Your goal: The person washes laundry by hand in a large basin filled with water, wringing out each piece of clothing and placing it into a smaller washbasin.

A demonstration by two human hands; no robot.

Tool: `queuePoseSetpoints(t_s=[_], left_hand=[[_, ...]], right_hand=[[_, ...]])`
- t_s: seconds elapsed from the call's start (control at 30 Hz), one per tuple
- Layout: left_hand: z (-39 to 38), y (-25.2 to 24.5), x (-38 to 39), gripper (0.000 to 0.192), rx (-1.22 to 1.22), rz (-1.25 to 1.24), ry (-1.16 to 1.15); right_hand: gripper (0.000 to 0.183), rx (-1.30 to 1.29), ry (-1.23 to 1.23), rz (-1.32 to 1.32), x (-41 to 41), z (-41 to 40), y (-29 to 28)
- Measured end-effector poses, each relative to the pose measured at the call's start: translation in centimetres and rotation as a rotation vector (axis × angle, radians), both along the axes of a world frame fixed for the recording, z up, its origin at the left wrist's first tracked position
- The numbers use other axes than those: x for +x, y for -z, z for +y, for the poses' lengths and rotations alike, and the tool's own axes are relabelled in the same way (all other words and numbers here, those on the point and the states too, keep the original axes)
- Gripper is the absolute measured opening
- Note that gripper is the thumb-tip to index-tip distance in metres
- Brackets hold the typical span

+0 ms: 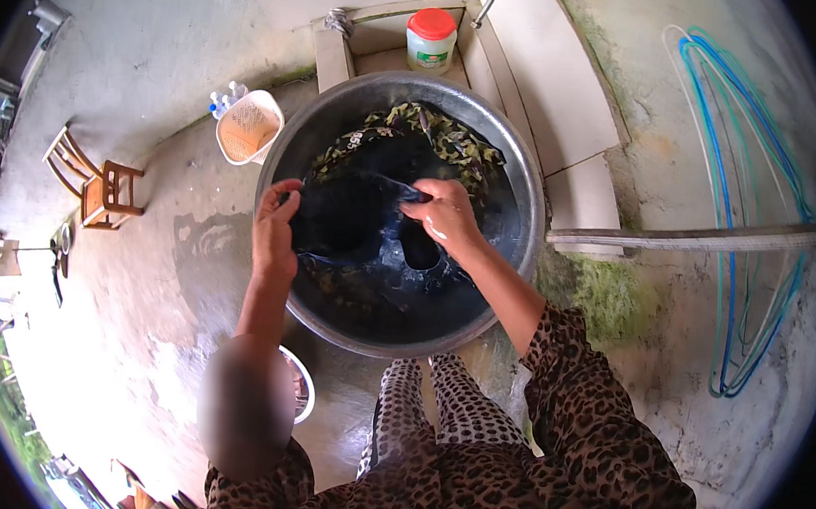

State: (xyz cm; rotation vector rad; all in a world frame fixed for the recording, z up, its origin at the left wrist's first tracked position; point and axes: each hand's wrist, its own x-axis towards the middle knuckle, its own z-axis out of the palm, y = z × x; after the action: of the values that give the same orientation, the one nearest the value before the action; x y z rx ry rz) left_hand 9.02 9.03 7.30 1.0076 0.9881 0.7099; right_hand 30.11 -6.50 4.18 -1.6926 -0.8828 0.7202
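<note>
A wide round metal basin stands before me, holding dark water. Between my two hands stretches a wet, dark piece of cloth. My left hand grips its left edge near the basin's left rim. At the cloth's right side, my right hand pinches a bunched part of it, with some white suds on the skin. Behind the hands, camouflage-patterned fabric lies partly in the water at the basin's far side. Whatever lies deeper in the dark water is hidden.
A clear tub with a red lid stands on the tiled ledge behind the basin. Left of the basin are a perforated plastic basket, bottles and a small wooden chair. A hose and hanging blue-green loops are at right.
</note>
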Motion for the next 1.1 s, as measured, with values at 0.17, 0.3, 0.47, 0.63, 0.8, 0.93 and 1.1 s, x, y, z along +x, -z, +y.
queuePoseSetpoints(t_s=[0.17,0.3,0.47,0.63,0.8,0.93,1.1], left_hand=[[-3.1,-15.5,4.1,0.024,0.291,-0.329,0.022],[-4.8,-23.0,4.4,0.05,0.63,-0.471,0.162],[-5.0,-22.8,5.0,0.133,0.915,-0.19,0.376],[-2.7,-8.2,5.2,0.109,0.82,0.282,0.493],[-3.9,6.9,0.4,0.046,0.775,0.705,0.317],[-3.8,7.9,-1.9,0.041,0.464,0.446,0.154],[-5.8,-5.7,-2.9,0.049,0.229,0.12,0.086]], right_hand=[[0.019,0.39,-0.038,-0.405,-1.4,0.5,-16.1],[0.025,0.517,-0.071,-0.3,-1.9,1.2,-25.6],[0.024,0.599,-0.239,0.051,-1.7,3.6,-25.5],[0.022,0.177,-0.334,0.336,-1.6,4.2,-13.7],[0.031,0.15,-0.34,0.009,-5.0,1.7,1.4],[0.046,-0.157,0.074,0.372,-4.5,-6.0,10.0],[0.133,-0.476,0.166,1.545,-7.7,-11.1,14.5]])
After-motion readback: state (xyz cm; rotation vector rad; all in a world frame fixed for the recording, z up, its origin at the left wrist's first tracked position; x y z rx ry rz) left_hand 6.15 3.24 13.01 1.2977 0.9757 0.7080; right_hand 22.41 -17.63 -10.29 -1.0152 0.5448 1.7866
